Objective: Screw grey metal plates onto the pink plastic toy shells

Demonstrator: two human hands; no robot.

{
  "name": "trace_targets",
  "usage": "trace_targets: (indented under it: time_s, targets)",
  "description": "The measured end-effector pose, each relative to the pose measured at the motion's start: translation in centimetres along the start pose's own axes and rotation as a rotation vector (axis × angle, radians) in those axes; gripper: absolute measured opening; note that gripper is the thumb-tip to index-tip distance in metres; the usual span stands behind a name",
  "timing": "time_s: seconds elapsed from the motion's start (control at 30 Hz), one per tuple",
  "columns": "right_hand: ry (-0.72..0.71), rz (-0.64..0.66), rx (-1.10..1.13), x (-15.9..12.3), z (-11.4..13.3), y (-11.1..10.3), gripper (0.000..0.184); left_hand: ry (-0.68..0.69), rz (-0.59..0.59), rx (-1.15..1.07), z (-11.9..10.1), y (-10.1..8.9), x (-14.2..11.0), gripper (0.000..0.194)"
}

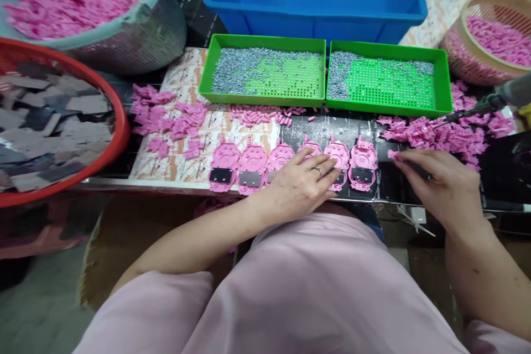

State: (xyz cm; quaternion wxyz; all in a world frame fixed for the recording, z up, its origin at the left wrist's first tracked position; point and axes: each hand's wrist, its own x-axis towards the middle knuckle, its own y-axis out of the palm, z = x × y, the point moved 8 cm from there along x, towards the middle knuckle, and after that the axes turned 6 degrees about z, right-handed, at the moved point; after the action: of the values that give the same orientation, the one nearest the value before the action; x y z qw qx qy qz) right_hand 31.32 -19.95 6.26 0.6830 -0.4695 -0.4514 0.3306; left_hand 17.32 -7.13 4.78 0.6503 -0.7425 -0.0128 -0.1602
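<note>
A row of several pink plastic housings [253, 159], shaped like small handsets, lies along the table's front edge. Dark rectangular plates [221, 176] are set in the lower half of those I can see fully. My left hand [305, 180] lies over the middle of the row with its fingers spread, hiding parts of the housings under it. At the right end of the row, one housing [364, 161] has an extra pink piece across its top. Just right of it, my right hand [442, 180] pinches a small pink plastic part [392, 155] between thumb and fingertips, above the black mat.
Two green trays [265, 100] of small metal screws stand behind the row. Loose pink parts [435, 135] are heaped at right, others [166, 116] at left. A dark tool [481, 106] juts in from the right. A red basket [118, 138], a blue bin [315, 22] and other baskets surround the space.
</note>
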Motion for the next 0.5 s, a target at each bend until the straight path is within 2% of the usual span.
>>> trace_targets:
  time_s: [0.1,0.17,0.33,0.5]
  targets:
    - [-0.086,-0.020,0.122,2.4,2.9,0.7,0.017,-0.003,0.015,0.029,-0.3,0.4,-0.1,0.034]
    - [-0.167,0.003,0.109,3.9,4.8,2.0,0.015,0.002,0.021,0.052,-0.4,0.8,-0.1,0.032]
    - [-0.268,0.039,-0.036,6.0,6.6,4.5,0.016,0.016,-0.015,0.073,-0.4,1.3,-0.3,0.033]
    - [-0.357,0.146,-0.307,6.2,8.6,4.5,0.015,0.037,0.001,0.093,-0.5,1.4,-0.4,0.033]
